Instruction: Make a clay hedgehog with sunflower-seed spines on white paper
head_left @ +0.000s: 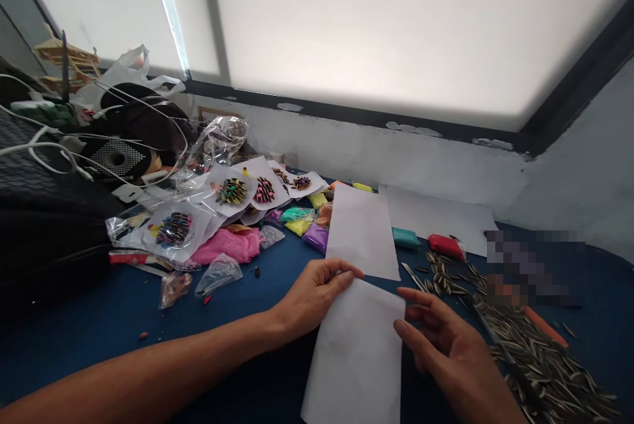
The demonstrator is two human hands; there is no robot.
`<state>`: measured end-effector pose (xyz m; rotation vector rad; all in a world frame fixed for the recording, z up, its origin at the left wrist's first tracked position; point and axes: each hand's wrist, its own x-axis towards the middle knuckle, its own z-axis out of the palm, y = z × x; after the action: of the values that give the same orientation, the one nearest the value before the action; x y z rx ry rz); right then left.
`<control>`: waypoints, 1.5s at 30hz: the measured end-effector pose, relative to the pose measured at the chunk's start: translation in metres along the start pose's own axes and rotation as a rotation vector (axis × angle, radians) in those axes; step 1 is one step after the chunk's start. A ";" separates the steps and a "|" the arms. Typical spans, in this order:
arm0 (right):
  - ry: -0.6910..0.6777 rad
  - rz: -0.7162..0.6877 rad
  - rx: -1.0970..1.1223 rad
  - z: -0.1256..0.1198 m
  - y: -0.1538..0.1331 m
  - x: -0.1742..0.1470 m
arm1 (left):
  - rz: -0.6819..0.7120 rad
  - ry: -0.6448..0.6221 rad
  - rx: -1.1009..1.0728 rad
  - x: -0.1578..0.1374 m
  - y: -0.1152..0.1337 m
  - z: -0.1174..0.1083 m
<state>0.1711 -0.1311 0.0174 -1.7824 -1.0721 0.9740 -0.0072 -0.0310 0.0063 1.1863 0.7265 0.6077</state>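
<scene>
A white sheet of paper hangs tilted in front of me, apparently folded, its upper edge running between my hands. My left hand pinches its upper left corner between thumb and fingers. At the right edge is my right hand, fingers loosely curved and apart, with the thumb tip at the paper's edge. Whether the right fingertips press on the sheet is hard to see. Just beyond, another white sheet lies on the dark blue table.
Striped sunflower seeds are heaped at right. Behind lie a red clay packet, a teal packet and a purple packet. Papers with seed-and-clay figures and a pink clay packet lie left. A spool and cables stand far left.
</scene>
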 end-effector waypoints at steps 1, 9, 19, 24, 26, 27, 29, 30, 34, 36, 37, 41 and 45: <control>-0.022 0.049 0.043 0.001 0.001 0.002 | -0.004 -0.002 -0.003 -0.001 0.001 0.000; -0.133 0.065 0.011 0.001 -0.001 0.002 | 0.012 -0.035 0.000 -0.002 0.000 -0.002; -0.038 0.014 0.012 0.002 0.002 0.001 | -0.111 -0.272 -0.167 -0.005 0.002 0.001; 0.014 0.012 0.065 -0.001 0.006 0.003 | -0.175 -0.283 -0.121 -0.002 -0.007 -0.001; 0.025 0.027 0.068 -0.001 0.008 0.003 | -0.176 -0.272 -0.105 -0.001 -0.008 -0.001; 0.031 0.032 0.068 -0.001 0.008 0.003 | -0.175 -0.270 -0.097 -0.001 -0.008 -0.002; 0.055 0.037 0.071 -0.001 0.008 0.002 | -0.175 -0.268 -0.080 -0.002 -0.005 -0.003; 0.072 0.039 0.074 -0.001 0.009 0.002 | -0.179 -0.271 -0.067 -0.002 -0.003 -0.004; 0.144 0.048 0.122 -0.007 0.010 0.005 | -0.208 -0.374 0.015 -0.003 0.001 -0.007; 0.168 0.034 0.142 -0.012 0.012 0.008 | -0.208 -0.439 0.000 -0.003 0.001 -0.007; 0.179 0.023 0.134 -0.014 0.013 0.009 | -0.209 -0.457 -0.021 -0.002 0.001 -0.007; 0.227 -0.037 0.027 -0.021 0.014 0.010 | -0.236 -0.459 -0.049 -0.002 0.003 -0.007; 0.256 -0.055 -0.002 -0.022 0.011 0.008 | -0.224 -0.470 -0.042 -0.002 0.006 -0.008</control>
<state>0.1968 -0.1324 0.0133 -1.8125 -0.9543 0.6893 -0.0149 -0.0260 0.0104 1.1331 0.4329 0.1445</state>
